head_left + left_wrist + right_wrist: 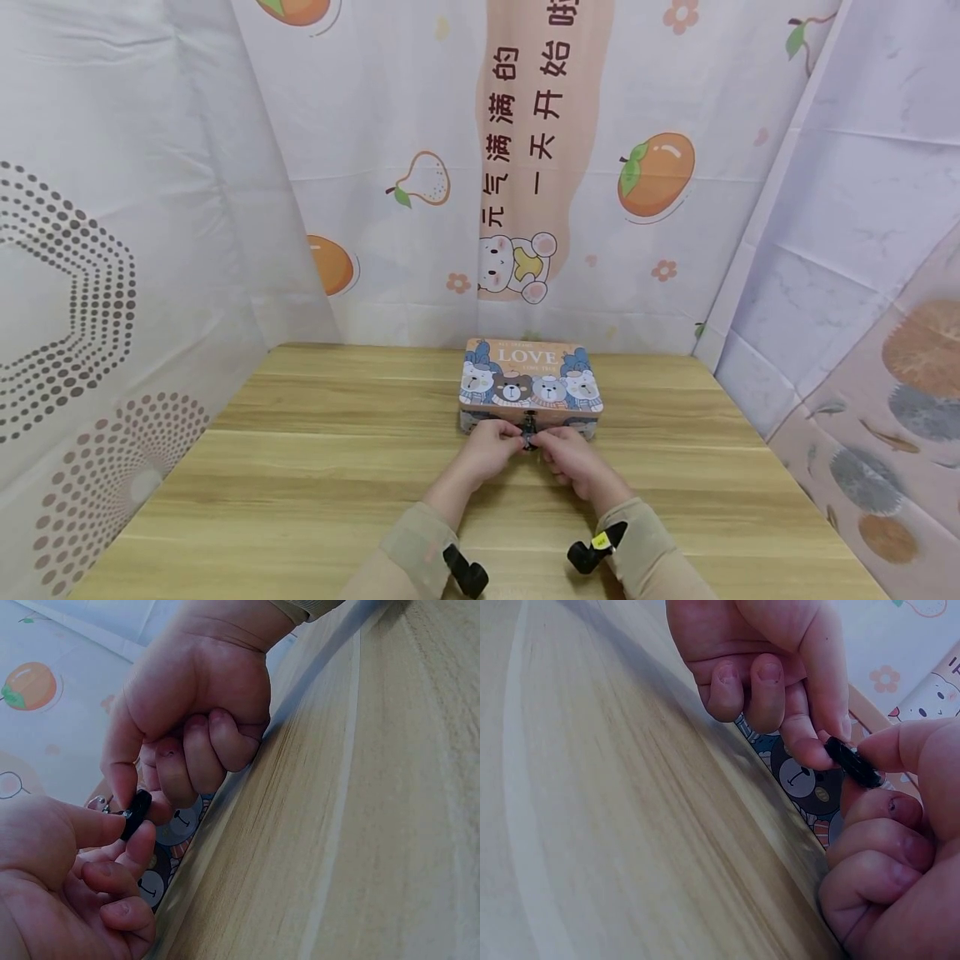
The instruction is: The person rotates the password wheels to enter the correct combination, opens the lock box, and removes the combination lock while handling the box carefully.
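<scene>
A tin box (532, 375) with printed bears and the word LOVE stands on the table, its front towards me. At the middle of that front is a small black padlock (136, 814). My left hand (487, 454) pinches one side of the padlock between thumb and forefinger. From the other side my right hand (573, 460) pinches it too, thumb on top, with its other fingers curled in below, as the right wrist view shows. The fingertips hide much of the padlock, and most of the box is behind the hands in both wrist views.
The wooden table (300, 467) runs back to a white curtain (405, 258) printed with fruit and lettering, just behind the box. Patterned cloths hang at the left (135, 275) and at the right (862, 292). Each forearm wears a small black camera.
</scene>
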Motion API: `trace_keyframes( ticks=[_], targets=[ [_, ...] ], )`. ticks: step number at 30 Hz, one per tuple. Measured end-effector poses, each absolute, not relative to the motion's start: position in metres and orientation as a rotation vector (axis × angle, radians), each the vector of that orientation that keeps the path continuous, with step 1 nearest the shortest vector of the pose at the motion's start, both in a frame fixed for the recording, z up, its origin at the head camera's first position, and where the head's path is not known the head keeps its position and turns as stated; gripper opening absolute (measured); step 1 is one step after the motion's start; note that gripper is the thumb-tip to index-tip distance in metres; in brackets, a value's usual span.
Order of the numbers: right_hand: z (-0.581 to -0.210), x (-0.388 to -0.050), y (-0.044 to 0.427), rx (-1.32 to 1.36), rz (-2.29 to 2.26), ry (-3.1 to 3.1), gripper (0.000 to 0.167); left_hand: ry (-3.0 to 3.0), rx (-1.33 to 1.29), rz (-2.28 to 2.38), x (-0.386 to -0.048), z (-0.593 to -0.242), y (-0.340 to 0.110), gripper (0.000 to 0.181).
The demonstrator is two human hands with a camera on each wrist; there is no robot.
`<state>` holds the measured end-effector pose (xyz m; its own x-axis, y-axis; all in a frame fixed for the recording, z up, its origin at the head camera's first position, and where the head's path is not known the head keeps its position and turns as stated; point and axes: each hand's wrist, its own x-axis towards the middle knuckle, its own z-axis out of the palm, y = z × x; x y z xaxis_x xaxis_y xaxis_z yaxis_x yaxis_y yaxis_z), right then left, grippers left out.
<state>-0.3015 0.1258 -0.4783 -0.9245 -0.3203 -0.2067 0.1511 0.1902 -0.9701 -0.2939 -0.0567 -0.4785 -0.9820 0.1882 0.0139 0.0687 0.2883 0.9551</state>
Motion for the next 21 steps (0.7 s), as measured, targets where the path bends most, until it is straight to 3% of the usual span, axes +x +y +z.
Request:
trace_keyframes(
  ticks=[21],
  targets=[
    [-0.4794, -0.3016, 0.1264, -0.158, -1.792, 2.092, 0.028, 2.459, 0.286, 1.800, -0.2924, -0.4791, -0.0561, 0.010]
  ],
)
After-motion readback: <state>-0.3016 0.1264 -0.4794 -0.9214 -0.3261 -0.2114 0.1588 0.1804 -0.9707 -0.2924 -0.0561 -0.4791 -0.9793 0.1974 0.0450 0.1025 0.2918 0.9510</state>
